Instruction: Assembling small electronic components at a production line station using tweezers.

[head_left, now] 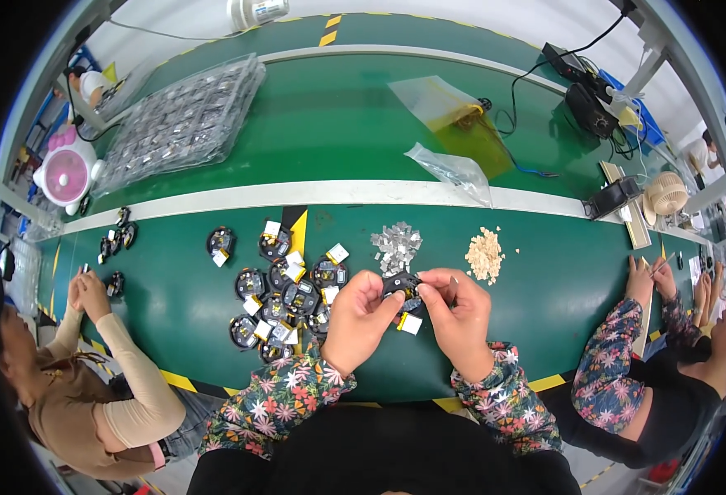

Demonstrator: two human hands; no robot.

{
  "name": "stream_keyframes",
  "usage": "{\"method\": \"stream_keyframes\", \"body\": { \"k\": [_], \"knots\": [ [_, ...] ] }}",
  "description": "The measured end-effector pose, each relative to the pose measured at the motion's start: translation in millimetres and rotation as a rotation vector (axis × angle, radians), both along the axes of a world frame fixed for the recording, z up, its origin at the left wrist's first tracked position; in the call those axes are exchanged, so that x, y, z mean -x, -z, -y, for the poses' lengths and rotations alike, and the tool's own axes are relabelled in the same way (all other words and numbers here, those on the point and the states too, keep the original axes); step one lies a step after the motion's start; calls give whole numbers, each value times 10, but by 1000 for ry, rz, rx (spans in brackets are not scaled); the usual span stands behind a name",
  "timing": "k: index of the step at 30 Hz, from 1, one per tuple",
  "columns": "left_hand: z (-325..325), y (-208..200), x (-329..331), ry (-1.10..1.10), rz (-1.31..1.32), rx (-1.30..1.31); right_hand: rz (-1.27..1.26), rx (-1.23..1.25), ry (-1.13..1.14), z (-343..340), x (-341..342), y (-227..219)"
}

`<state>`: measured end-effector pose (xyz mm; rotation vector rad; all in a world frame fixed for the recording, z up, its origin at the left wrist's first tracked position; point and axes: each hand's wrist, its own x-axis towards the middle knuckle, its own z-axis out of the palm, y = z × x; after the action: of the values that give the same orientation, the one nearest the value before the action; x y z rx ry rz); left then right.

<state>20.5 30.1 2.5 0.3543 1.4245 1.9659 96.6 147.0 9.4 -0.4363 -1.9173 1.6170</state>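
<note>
The black round module [402, 285] sits between the two hands, in front of the person's chest and over the green bench [544, 280], just on the near side of a heap of silver pieces [397, 246]; the left hand [361, 318] is closed on its left side, thumb against fingers; the right hand [460, 318] is closed on its right edge, thumb tip close to the rim; whether a small part is also pinched in those fingertips, I cannot tell. A white pouch cell [409, 323] with a yellow edge shows just below the module; whether it hangs free or rests on the bench is unclear.

To do this well, I would let the left hand serve as the steady clamp and the right do the fine work; grip by the rim and keep pressure off the exposed inner parts; press with the thumb pad rather than the nail, evenly and square to the module; keep the cell slack, so that no pull reaches any joint.

Beyond the hands, the silver heap and the tan pieces [484, 256] to its right lie within easy reach; picking one piece at a time seems wisest; the cluster of similar modules [300, 297] crowds close on the left, so the left forearm is best kept clear of their loose cells.
</note>
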Motion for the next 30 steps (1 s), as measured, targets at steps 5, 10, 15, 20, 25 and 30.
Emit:
{"method": "stream_keyframes", "body": {
  "k": [5,10,15,20,25,30],
  "knots": [
    [61,34,30,44,-42,26,26,-58,-10,-7,-10,-35],
    [59,40,40,52,-52,22,9,-35,8,11,9,-4],
    [34,47,26,61,-50,24,22,-45,21,-1,-1,-32],
    [22,-89,81,-37,-433,54,46,-135,109,-177,-43,-165],
    [295,-253,552,-274,-1409,808,200,-268,315,-971,-431,-216],
    [368,-124,609,-144,-1345,971,411,-835,622,-1401,-896,-189]
  ]
}}
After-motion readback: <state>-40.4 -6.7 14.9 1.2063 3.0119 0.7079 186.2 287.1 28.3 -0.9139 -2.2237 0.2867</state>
